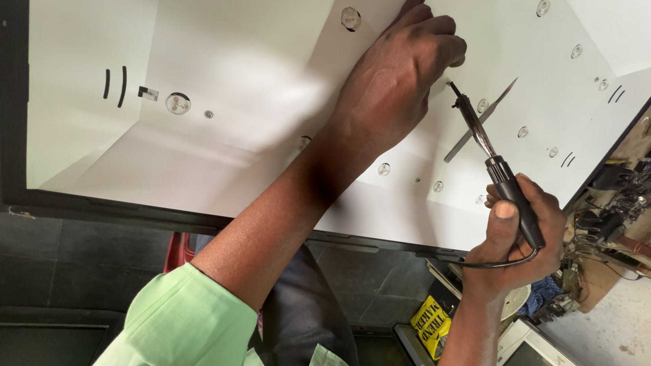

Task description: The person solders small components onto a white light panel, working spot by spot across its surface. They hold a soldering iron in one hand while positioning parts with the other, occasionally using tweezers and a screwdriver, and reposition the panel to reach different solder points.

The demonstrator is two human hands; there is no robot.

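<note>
Gripped in the right hand, a black-handled soldering iron slants up so its tip touches the white backlight panel, just right of the left hand. That hand is curled and pressing on the panel; whether it pinches anything I cannot tell. Round LED lenses dot the panel around both hands. It looks like joint work, calling for a steady tip next.
</note>
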